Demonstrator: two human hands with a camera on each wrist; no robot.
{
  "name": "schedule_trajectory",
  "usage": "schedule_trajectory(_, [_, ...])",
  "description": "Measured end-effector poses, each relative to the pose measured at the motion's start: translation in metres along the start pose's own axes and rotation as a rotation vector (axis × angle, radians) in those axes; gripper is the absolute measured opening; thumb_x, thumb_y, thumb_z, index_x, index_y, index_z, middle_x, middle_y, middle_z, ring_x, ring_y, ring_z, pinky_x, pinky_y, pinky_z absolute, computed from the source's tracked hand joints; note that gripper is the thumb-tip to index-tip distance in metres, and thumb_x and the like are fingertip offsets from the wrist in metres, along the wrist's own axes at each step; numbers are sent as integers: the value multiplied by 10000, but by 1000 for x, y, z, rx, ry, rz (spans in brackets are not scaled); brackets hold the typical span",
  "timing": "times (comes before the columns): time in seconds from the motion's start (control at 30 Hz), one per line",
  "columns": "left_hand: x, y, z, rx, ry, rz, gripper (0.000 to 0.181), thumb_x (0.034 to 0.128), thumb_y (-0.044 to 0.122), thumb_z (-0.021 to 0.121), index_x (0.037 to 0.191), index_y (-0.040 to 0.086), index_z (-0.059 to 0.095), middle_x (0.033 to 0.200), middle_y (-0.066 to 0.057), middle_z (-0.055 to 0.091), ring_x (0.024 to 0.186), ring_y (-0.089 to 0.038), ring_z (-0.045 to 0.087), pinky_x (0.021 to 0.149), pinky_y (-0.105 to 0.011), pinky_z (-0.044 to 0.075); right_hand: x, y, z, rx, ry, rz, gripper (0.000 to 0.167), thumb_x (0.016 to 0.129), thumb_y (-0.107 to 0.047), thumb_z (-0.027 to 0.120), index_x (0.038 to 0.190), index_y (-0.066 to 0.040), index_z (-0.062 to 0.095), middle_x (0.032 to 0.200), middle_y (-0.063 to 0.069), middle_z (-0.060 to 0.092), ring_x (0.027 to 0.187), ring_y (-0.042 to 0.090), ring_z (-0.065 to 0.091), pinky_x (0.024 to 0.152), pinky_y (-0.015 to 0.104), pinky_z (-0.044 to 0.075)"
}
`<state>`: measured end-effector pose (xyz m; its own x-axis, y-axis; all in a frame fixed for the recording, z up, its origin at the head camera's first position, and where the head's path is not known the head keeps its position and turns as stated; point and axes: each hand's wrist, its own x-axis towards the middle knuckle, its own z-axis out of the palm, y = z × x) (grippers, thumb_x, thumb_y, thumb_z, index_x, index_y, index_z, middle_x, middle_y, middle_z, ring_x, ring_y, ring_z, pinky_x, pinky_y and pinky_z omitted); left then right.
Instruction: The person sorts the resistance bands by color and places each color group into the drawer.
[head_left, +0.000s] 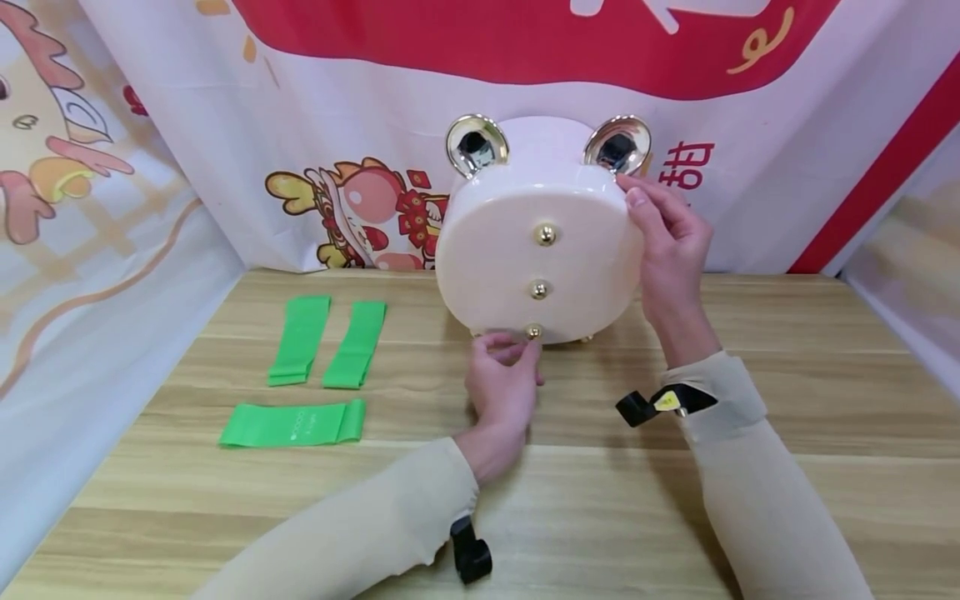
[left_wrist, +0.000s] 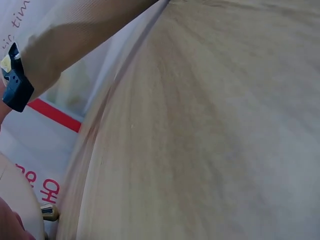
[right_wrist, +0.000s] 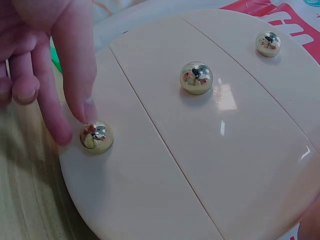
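A glossy white rounded jewelry box [head_left: 487,258] stands on the table, with two gold-rimmed round ears on top. Seams split its front into three drawer faces, each with a gold knob. My left hand [head_left: 504,383] is at the lowest knob [right_wrist: 96,137]. In the right wrist view a fingertip touches that knob's edge, and another finger sits just left of it. At the box's upper right, my right hand [head_left: 675,250] holds its side, thumb on the front edge, just below the right ear [head_left: 618,146]. The left wrist view shows mostly table, with only part of the box.
Three green flat bands [head_left: 298,340] lie on the wooden table [head_left: 600,517] left of the box. Behind it hangs a white and red printed cloth [head_left: 525,92], close to the box's back. Cloth walls also stand at both sides.
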<state>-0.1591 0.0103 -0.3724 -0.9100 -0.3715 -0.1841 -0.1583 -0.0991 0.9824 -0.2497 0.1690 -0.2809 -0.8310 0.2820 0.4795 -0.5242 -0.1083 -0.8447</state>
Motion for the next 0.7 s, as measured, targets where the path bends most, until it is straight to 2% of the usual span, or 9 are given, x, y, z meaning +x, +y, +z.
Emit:
schedule_trajectory(0.1, [1,-1,8,-5,11,15,305,943,191,809,1193,159,637,1053,-54,785,547,-104,642,480,-227,461,0,0,-1,0,1,5,240,1022,-231,709,1210,-124,812,1272,27,735,1305,213,614,967,241,590])
schedule_trajectory(0.3, [2,1,18,-6,27,-5,249,956,229,796,1153,170,656,1022,-41,782,535,-102,634,466,-234,450,0,0,-2,12,-7,7,247,1016,-235,719,1214,-119,809,1287,40,726,1287,225,625,957,243,599])
schedule_trajectory(0.7, [6,4,21,-36,51,-18,191,947,183,789,1081,159,656,966,-33,787,478,-111,605,430,-227,419,1,1,-1,17,0,5,239,1023,-218,703,1212,-119,810,1275,36,732,1259,219,640,934,232,599])
